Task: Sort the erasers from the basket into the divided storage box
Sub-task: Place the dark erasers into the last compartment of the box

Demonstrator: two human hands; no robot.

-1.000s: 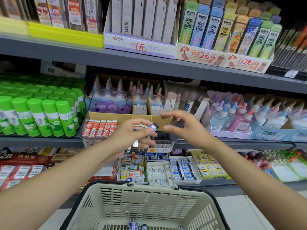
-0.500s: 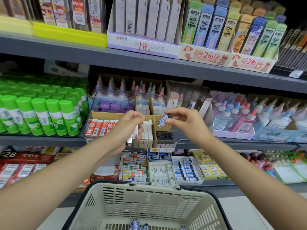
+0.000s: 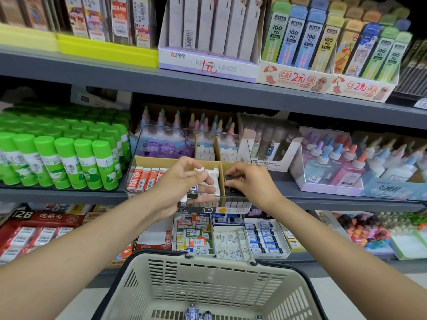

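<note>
A clear divided storage box (image 3: 138,160) with cardboard dividers sits on the middle shelf. It holds red-sleeved erasers (image 3: 145,179) front left, white erasers (image 3: 211,175) front centre and black ones front right. My left hand (image 3: 178,188) hovers over the front centre and grips a few erasers; a blue-and-white sleeved eraser (image 3: 193,193) shows under its fingers. My right hand (image 3: 253,184) reaches into the front right compartment, fingertips pinching a dark eraser (image 3: 231,178). The beige basket (image 3: 208,271) sits below, with a few blue-sleeved erasers (image 3: 192,311) on its bottom.
Green glue sticks (image 3: 69,158) stand left of the box, glue bottles (image 3: 335,162) to its right. Pencil-lead packs (image 3: 215,65) fill the shelf above. Boxed erasers (image 3: 231,241) lie on the shelf below, just behind the basket's far rim.
My right hand took a blue-sleeved eraser from my left hand, then moved down into the front right compartment. My left hand shifted slightly right and lower over the box.
</note>
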